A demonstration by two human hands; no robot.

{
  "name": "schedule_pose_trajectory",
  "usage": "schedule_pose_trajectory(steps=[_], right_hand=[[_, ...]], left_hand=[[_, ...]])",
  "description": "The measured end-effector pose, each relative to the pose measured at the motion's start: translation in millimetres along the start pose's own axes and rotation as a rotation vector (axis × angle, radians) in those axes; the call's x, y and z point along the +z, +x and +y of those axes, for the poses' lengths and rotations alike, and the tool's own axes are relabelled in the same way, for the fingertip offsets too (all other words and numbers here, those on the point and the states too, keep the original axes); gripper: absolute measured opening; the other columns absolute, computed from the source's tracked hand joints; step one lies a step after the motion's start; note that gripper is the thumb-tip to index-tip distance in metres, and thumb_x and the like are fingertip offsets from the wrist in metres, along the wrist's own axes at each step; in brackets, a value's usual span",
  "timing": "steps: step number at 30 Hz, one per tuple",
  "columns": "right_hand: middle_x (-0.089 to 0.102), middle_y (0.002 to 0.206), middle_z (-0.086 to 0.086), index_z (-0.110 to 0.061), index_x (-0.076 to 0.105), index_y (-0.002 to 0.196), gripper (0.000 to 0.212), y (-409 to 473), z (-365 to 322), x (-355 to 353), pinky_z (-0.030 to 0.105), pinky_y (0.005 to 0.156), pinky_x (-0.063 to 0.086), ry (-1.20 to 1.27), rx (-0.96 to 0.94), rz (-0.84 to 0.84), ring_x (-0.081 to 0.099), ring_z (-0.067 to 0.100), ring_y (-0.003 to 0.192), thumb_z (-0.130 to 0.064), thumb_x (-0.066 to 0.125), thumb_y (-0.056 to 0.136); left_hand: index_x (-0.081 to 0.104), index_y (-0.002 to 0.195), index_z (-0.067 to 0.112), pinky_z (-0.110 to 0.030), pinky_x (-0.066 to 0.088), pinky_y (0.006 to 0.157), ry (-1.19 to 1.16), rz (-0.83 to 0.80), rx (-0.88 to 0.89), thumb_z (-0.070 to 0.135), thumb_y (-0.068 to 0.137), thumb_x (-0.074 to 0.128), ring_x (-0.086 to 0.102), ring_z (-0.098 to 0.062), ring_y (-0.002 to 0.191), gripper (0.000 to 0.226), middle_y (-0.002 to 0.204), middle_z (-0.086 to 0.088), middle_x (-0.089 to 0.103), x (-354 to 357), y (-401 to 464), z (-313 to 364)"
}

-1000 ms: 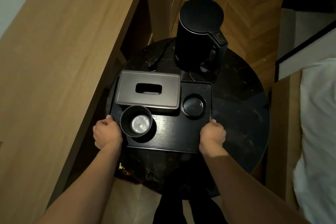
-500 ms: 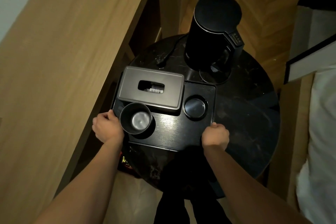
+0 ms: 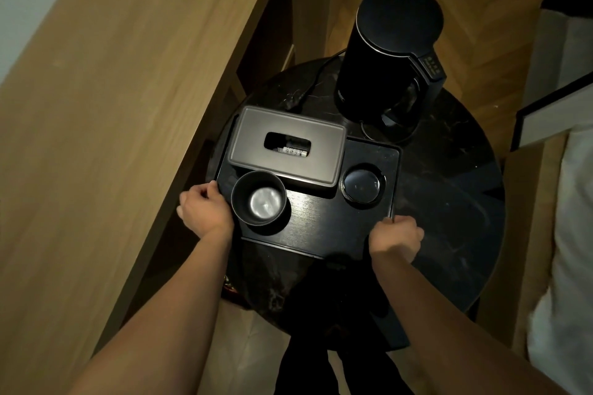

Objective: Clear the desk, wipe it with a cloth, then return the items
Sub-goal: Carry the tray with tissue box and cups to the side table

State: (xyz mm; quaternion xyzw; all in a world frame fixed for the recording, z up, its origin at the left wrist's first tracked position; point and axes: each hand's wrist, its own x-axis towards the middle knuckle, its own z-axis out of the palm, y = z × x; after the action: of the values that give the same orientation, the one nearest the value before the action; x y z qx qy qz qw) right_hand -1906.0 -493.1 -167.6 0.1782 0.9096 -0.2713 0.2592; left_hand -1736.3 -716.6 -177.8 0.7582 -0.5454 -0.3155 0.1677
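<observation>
I have the tray (image 3: 324,221) by its two short sides. My left hand (image 3: 205,212) grips the left rim, fingers curled round the edge just beside the cup (image 3: 259,199); my right hand (image 3: 396,236) grips the right rim near the front corner, fingers curled over it in the same way. Neither hand holds anything else.

The tray sits on the round table (image 3: 449,218), not on the desk (image 3: 106,112), which runs along my left. On the tray the tissue box (image 3: 288,146) lies across the back left, its far end reaching past the tray's back rim. The cup stands upright in front of it at the left, and a small round coaster (image 3: 363,183) sits in its recess at the right. The kettle (image 3: 391,51) stands behind the tray on the table, with its cord (image 3: 313,80) trailing off to the left.

I judge this to be a carrying step: the tray goes as one load between table and desk. Whether I am setting it down here or about to take it back, I cannot tell from this alone.

If I lift, both hands need to rise together and keep the tray level, since the cup is loose and tall enough to tip, and the box could slide. I would move left in a slow arc, clear of the kettle and the desk's edge, and lower the tray flat before letting go.
</observation>
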Motion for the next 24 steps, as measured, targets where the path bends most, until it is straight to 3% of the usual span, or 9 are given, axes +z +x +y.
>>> schedule_pose_trajectory(steps=[4,10,16,19,22,24], right_hand=[[0.05,0.13,0.021,-0.005,0.058,0.123,0.03,6.2,0.9,-6.1,0.044,0.1,0.043,-0.053,-0.004,0.011,0.05,0.04,0.119,-0.017,0.051,0.096],[0.051,0.126,0.022,-0.001,0.058,0.117,0.026,4.6,-0.1,-5.5,0.043,0.097,0.045,0.015,-0.029,0.018,0.054,0.042,0.111,-0.01,0.05,0.094],[0.055,0.12,0.021,0.0,0.06,0.112,0.022,5.6,2.0,-3.1,0.042,0.094,0.047,0.052,-0.065,0.009,0.057,0.039,0.104,-0.009,0.052,0.093],[0.054,0.118,0.019,-0.001,0.06,0.11,0.019,5.0,4.4,-2.2,0.033,0.087,0.041,0.07,-0.076,0.013,0.055,0.035,0.1,-0.008,0.052,0.094],[0.051,0.115,0.015,-0.002,0.059,0.107,0.016,4.9,7.6,0.0,0.026,0.08,0.034,0.095,-0.087,0.029,0.046,0.025,0.088,-0.008,0.051,0.095],[0.052,0.113,0.013,-0.003,0.059,0.105,0.013,5.2,8.3,2.1,0.029,0.081,0.039,0.113,-0.091,0.042,0.047,0.023,0.086,-0.008,0.051,0.095]], left_hand=[[0.071,0.107,0.01,-0.042,0.039,0.104,-0.002,-0.024,0.046,0.027,0.102,0.055,0.045,-0.026,0.117,0.024,0.118,-0.006,0.056,2.7,-2.9,3.0],[0.062,0.127,0.012,-0.042,0.035,0.111,0.049,-0.061,0.113,0.017,0.103,0.051,0.041,-0.025,0.128,0.027,0.132,-0.009,0.051,-5.7,-13.8,-10.8],[0.063,0.125,0.011,-0.04,0.032,0.113,-0.007,0.014,0.037,0.01,0.103,0.048,0.038,-0.027,0.13,0.026,0.135,-0.01,0.049,1.8,-19.5,0.5],[0.063,0.125,0.013,-0.037,0.03,0.113,-0.054,0.003,0.047,0.009,0.103,0.047,0.037,-0.026,0.133,0.027,0.136,-0.008,0.048,5.3,-11.1,1.9],[0.063,0.124,0.012,-0.028,0.029,0.107,-0.077,0.023,0.05,0.008,0.103,0.047,0.036,-0.025,0.133,0.027,0.136,-0.008,0.047,8.1,-6.7,1.2],[0.063,0.124,0.012,-0.022,0.027,0.102,-0.101,0.028,0.051,0.007,0.103,0.047,0.037,-0.023,0.133,0.027,0.136,-0.007,0.047,10.1,-6.5,1.1]])
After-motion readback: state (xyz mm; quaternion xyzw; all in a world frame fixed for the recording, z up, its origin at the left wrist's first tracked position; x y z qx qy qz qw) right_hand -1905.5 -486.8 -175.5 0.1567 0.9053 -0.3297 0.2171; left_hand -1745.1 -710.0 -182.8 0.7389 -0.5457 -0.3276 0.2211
